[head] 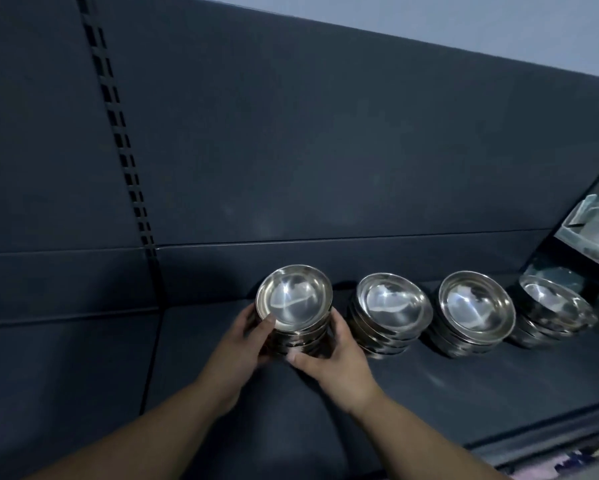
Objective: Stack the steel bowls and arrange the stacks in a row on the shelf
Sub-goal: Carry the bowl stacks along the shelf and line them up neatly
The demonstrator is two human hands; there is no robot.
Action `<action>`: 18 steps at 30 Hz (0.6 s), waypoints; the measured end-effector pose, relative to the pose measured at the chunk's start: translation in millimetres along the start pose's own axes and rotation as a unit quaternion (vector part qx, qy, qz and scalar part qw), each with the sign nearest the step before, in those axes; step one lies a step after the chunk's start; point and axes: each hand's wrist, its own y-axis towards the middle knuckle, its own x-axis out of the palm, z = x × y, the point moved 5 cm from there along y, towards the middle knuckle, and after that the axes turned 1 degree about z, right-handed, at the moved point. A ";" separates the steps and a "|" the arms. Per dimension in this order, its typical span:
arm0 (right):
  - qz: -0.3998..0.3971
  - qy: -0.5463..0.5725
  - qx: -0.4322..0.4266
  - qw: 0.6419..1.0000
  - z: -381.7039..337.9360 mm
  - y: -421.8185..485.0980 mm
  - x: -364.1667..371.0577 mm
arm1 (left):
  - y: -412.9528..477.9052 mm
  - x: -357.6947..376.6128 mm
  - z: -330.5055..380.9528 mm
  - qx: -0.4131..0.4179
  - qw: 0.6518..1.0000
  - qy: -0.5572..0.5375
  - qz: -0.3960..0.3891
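Observation:
Several stacks of shiny steel bowls stand in a row on the dark shelf (pixel 447 393). The leftmost stack (pixel 293 301) sits between my two hands. My left hand (pixel 244 341) grips its left side, thumb on the top bowl's rim. My right hand (pixel 329 355) curls round its right and front side near the base. To the right stand a second stack (pixel 390 306), a third stack (pixel 476 306) and a fourth stack (pixel 554 304), each apart from its neighbour.
The shelf's dark back panel (pixel 325 150) rises behind the bowls, with a slotted upright (pixel 125 150) at left. Pale wrapped goods (pixel 592 220) lie on a neighbouring shelf at right. The shelf's front edge (pixel 533 441) runs along the lower right.

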 end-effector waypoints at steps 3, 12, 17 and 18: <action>-0.030 -0.016 -0.007 0.999 5.8 5.3 -2.7 | -4.0 5.4 0.2 0.009 0.999 -0.018 0.050; -0.096 -0.189 0.007 0.977 25.3 -14.0 -5.2 | -58.0 -12.8 -19.4 0.005 0.958 0.186 0.217; -0.171 -0.280 -0.016 0.945 15.0 -35.2 14.1 | -111.9 -40.8 -27.3 -0.043 0.907 0.354 0.224; -0.184 -0.294 -0.027 0.938 11.1 -42.0 21.0 | -124.8 -49.4 -28.4 -0.049 0.902 0.364 0.227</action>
